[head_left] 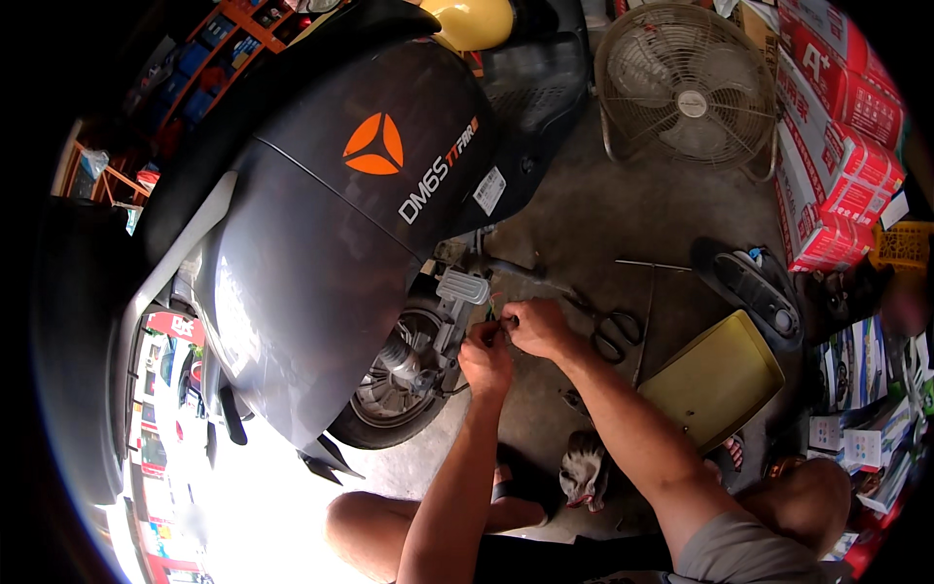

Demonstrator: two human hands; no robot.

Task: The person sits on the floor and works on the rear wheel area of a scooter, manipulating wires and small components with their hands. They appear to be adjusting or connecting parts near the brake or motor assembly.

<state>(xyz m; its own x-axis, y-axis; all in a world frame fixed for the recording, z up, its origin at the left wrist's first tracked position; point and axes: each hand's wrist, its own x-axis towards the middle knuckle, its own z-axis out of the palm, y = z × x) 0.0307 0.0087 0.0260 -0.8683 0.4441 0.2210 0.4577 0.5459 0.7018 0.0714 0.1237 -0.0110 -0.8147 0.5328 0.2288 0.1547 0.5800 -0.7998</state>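
A dark grey electric scooter (321, 224) fills the left side. Beside its rear wheel (394, 414), my left hand (486, 362) and my right hand (538, 328) meet with fingers pinched together. Thin red and green wires (493, 300) run down to my fingertips from near the footrest (463, 287). Both hands appear closed on these wires; their ends are hidden by the fingers. A small dark bit shows between the fingertips, too small to name. The shock absorber (399, 357) stands just left of my left hand.
Scissors (615, 336) and a T-shaped rod (652, 265) lie right of my hands. Further right are a yellowish tray (720, 384) and a dark sandal (749, 287). A floor fan (689, 102) and stacked red-and-white boxes (837, 185) stand beyond. A crumpled rag-like thing (582, 467) lies near my legs.
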